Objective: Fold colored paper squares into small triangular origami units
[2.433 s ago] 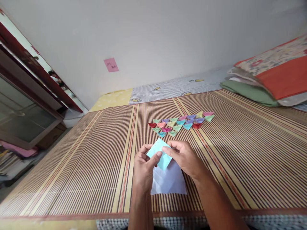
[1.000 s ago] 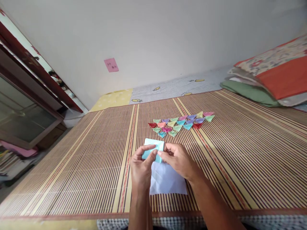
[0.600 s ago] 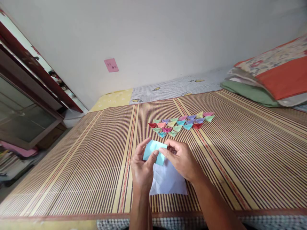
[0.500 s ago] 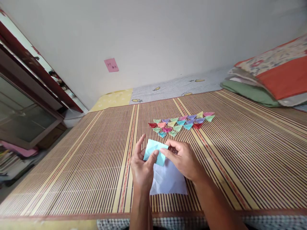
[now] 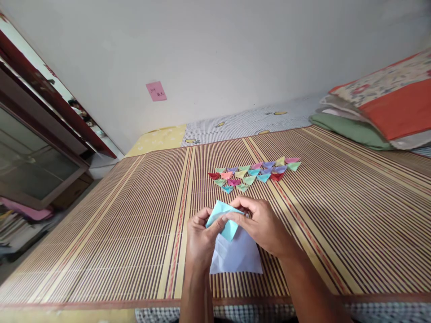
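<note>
A light blue square of folding paper with crease lines is held up between both hands, tilted so that one corner points toward me. My left hand grips its left side, thumb on top and fingers curled behind. My right hand pinches the right side between thumb and forefinger. Both thumbs almost meet near the paper's middle. Under the hands lies a creased white sheet of paper, partly covered by them. Beyond, several small folded paper boats in many colours sit in staggered rows.
A striped bamboo mat covers the bed. Folded bedding in green, orange and floral cloth is piled at the right rear. A pink note is stuck to the white wall. At the left stands a glass-doored cabinet.
The light blue paper has turned clockwise and come slightly nearer me. My left forefinger, raised before, is now curled in against the paper. The boats and white sheet have stayed put.
</note>
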`<state>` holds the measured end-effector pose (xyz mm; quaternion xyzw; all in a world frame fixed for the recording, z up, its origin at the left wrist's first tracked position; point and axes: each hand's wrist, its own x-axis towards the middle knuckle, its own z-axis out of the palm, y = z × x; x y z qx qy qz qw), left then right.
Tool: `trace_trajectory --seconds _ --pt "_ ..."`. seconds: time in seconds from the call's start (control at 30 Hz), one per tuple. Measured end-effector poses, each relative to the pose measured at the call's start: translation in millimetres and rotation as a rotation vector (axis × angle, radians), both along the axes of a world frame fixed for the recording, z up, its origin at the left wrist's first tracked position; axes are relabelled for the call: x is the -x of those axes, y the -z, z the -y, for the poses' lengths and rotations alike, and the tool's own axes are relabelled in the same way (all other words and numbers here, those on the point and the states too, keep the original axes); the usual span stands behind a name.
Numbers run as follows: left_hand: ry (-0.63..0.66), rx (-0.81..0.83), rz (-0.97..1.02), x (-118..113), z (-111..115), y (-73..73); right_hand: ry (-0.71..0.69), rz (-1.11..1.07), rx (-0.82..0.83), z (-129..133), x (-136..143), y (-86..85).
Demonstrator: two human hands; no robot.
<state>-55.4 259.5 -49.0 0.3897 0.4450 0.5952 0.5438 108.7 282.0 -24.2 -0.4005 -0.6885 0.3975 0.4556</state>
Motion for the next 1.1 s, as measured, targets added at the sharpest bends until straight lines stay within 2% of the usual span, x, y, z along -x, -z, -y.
trace_trajectory --seconds 0.17,0.4,0.63,0.93,1.1 --pt "0.034 0.042 0.029 -2.7 -0.4 1.5 0.072 0.007 -0.127 1.5 5.3 0.5" --pt "0.079 0.053 -0.096 -0.5 3.0 -5.1 -0.014 -0.011 -0.003 1.2 1.6 -2.6" --pt "0.127 0.007 -0.245 3.0 4.1 -5.9 -0.018 -0.022 -0.005 1.9 3.7 0.3" --pt "0.180 0.032 -0.194 3.5 5.2 -1.9 0.067 -0.039 -0.088 2.0 7.3 -1.3" --pt "0.180 0.027 -0.129 1.2 3.9 -2.2 0.173 -0.076 -0.051 0.3 9.6 3.0"
